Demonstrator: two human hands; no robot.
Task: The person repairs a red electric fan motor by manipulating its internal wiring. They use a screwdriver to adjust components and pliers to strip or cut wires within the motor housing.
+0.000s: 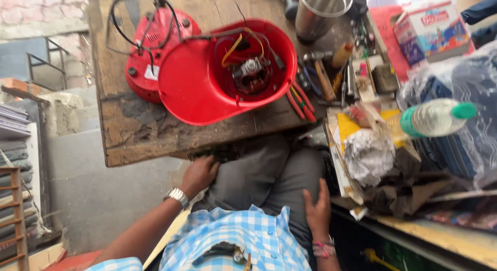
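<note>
Seen from the head camera, the person sits at a worn wooden table [129, 131] with both hands down on their own grey trousers [269, 172]. The left hand [199, 173] rests on the left thigh, fingers curled loosely inward and holding nothing; a metal watch [177, 196] sits on its wrist, and the forearm runs down toward the lower left. The right hand [317, 208] lies flat on the right thigh, fingers together and pointing up toward the table, palm down and empty, with a beaded band [324, 248] at the wrist.

Both hands are well apart from the red plastic housing [207, 84] that lies on the table above them, its open side up so that the motor [251, 71] and yellow and black wires show inside. Just beside it on the left lies a red round base [150, 53] with a black cord. To the right of the housing are a steel cup [318, 12], red-handled pliers [300, 102] and a plastic bottle [435, 118] with a green cap.
</note>
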